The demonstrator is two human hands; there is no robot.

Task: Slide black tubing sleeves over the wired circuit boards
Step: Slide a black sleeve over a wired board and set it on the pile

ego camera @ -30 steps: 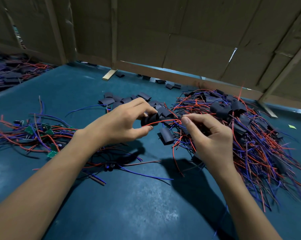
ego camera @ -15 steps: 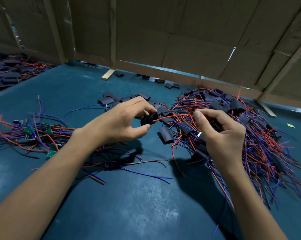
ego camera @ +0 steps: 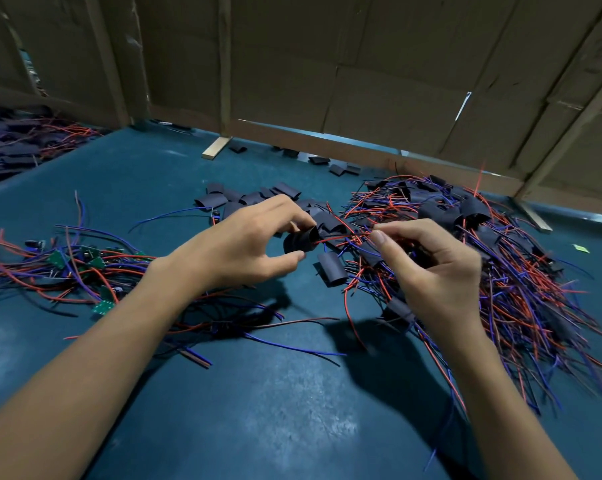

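Note:
My left hand [ego camera: 244, 244] pinches a short black tubing sleeve [ego camera: 299, 240] between thumb and fingers, its open end facing right. A red wire [ego camera: 337, 237] runs out of that sleeve to my right hand [ego camera: 431, 271], which grips the wires of a circuit board; the board itself is hidden inside the fist. Loose flat black sleeves [ego camera: 258, 197] lie in a heap just behind my left hand. One sleeve [ego camera: 331, 269] lies on the table between my hands. Bare green boards with red and blue wires [ego camera: 84, 268] are spread at the left.
A large tangle of sleeved boards with red and blue wires [ego camera: 500, 271] fills the right of the blue table [ego camera: 258, 410]. Cardboard walls [ego camera: 361, 81] close the back. Another wire heap [ego camera: 22, 143] lies far left. A wooden block [ego camera: 216, 147] and stray sleeves sit by the wall.
My right hand moved back left toward the sleeve, shortening the wire span between my hands. My left hand held almost still with the sleeve.

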